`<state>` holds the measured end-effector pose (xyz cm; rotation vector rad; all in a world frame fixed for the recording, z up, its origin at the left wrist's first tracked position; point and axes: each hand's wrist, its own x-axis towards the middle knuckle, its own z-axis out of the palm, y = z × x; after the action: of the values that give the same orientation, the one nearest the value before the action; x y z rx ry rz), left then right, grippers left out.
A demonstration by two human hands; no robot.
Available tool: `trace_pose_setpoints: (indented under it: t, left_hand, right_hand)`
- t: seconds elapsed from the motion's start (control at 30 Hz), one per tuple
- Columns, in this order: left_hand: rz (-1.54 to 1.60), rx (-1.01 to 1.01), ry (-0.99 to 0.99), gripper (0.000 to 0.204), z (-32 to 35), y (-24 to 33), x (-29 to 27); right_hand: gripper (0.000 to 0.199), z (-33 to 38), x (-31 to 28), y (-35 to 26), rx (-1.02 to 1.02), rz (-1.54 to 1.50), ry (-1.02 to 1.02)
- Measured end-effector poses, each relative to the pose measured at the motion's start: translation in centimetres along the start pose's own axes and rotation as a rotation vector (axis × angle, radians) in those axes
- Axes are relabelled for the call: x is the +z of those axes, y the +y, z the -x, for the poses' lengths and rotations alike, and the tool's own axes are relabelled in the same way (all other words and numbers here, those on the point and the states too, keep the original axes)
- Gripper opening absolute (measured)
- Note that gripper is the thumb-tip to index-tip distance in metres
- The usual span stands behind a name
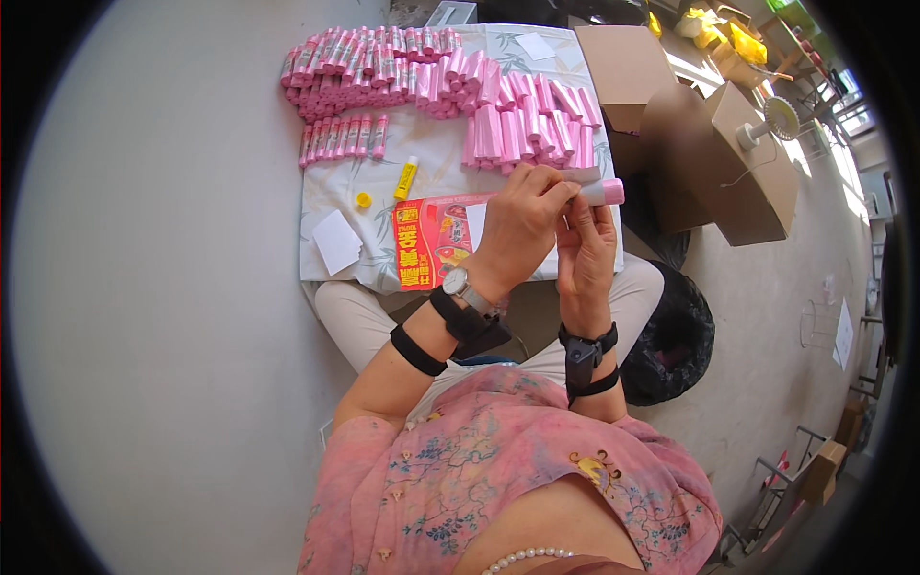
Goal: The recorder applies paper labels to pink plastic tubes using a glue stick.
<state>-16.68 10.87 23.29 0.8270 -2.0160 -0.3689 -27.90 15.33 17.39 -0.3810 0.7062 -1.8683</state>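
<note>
Dozens of pink rolls [450, 91], one glue stick [406, 178], one yellow cap [363, 199].

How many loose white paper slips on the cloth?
2 clearly: one white paper slip at the cloth's near-left edge, another white paper slip at the far edge beyond the pink rolls. More may be hidden under the hands or rolls.

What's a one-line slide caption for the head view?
Both hands, left hand and right hand, hold a pink roll above a table stacked with pink rolls.
</note>
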Motion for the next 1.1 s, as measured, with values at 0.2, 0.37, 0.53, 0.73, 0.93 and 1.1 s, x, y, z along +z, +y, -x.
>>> trace_pose_setpoints:
  t: [0.2, 0.37, 0.53, 0.73, 0.93, 1.1]
  left_hand:
    - [0.001, -0.046, -0.013, 0.021, -0.2, -0.3, -0.1]
    - [0.044, -0.065, -0.027, 0.018, -0.5, -0.6, -0.3]
    - [0.05, -0.066, -0.018, 0.017, -0.4, -0.8, -0.2]
    - [0.043, -0.098, -0.002, 0.016, 0.0, -0.9, 0.2]
    - [0.067, -0.146, 0.04, 0.007, 0.0, -0.7, 0.7]
    - [0.087, -0.242, 0.063, 0.007, 0.2, -0.6, 1.1]
  right_hand:
    - [0.032, -0.1, -0.2, 0.0, -0.008, 0.017, 0.003]
    - [0.033, -0.4, 0.1, -0.4, 0.0, 0.031, -0.038]
    - [0.032, -0.6, 0.1, -0.4, -0.019, 0.064, -0.074]
    - [0.032, -0.9, -0.2, -0.5, -0.026, 0.1, -0.103]
    - [0.033, -1.4, -0.7, -0.7, -0.022, 0.143, -0.152]
    - [0.036, -1.8, -0.5, -0.6, -0.008, 0.162, -0.162]
